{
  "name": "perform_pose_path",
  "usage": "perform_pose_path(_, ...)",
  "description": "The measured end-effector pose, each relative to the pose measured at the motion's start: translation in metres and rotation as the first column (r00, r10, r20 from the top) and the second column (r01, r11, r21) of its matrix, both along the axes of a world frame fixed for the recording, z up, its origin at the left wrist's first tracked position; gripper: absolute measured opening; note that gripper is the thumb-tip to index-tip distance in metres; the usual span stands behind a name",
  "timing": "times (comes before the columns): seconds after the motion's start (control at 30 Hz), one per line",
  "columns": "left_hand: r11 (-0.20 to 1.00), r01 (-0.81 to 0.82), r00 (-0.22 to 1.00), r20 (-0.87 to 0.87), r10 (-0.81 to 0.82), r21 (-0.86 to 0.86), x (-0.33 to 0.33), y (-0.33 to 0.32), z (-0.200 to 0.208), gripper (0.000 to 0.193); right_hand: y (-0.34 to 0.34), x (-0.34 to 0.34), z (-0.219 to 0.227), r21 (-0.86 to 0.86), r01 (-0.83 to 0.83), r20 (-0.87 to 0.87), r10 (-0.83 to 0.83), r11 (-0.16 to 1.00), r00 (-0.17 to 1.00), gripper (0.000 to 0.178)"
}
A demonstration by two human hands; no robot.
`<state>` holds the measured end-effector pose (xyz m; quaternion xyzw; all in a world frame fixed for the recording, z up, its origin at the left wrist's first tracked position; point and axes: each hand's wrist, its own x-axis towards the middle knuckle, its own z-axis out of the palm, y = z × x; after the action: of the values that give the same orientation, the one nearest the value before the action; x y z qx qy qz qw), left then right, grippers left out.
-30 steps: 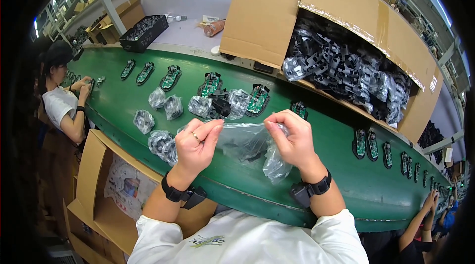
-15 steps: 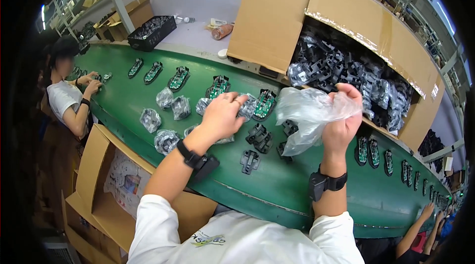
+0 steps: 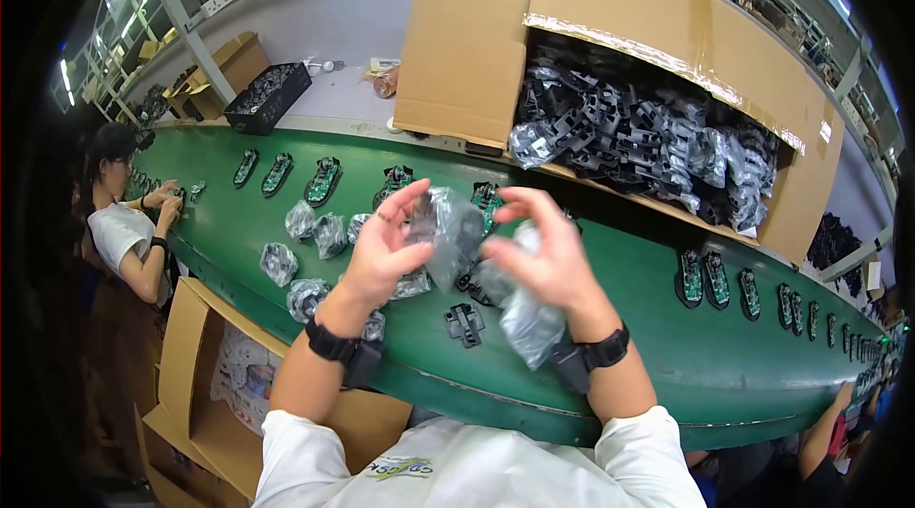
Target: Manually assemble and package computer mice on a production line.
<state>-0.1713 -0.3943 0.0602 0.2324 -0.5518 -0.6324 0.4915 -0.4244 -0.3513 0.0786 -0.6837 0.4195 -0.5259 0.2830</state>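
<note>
Between my hands, above the green belt, is a black plastic part in a clear bag [image 3: 450,233], smeared by motion. My left hand [image 3: 386,246] curves round its left side, thumb and fingertips against the plastic. A crumpled clear plastic bag [image 3: 531,322] hangs beneath my right hand [image 3: 553,255], apparently held by its lower fingers, which are hidden; the thumb and forefinger are stretched toward the bagged part. A bare black bracket [image 3: 464,324] lies on the belt below. Several bagged parts [image 3: 278,263] lie left of my left hand.
Along the green belt [image 3: 667,355] runs a row of black shells with green circuit boards [image 3: 324,181]. A large carton [image 3: 467,60] of black parts stands behind it. A black crate [image 3: 269,98] sits at far left, near a co-worker [image 3: 124,232]. An open carton [image 3: 191,355] is lower left.
My left hand has lifted a bagged part off the belt. My right hand has come left and down with the crumpled bag, close to the left hand. The view has shifted slightly.
</note>
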Motion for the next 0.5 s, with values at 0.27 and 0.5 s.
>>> perform_pose_path(0.27,0.944,-0.303,0.95,0.115,0.29,0.127,0.014,0.038,-0.005,0.029,-0.002,0.018,-0.022,0.411,-0.335,0.409,0.156,0.848,0.899,0.053)
perform_pose_path(0.5,0.917,-0.377,0.905,0.16,0.395,-0.131,0.01,0.043,-0.021,0.019,-0.011,0.014,-0.036,0.351,-0.42,0.632,0.119,0.837,0.766,0.028)
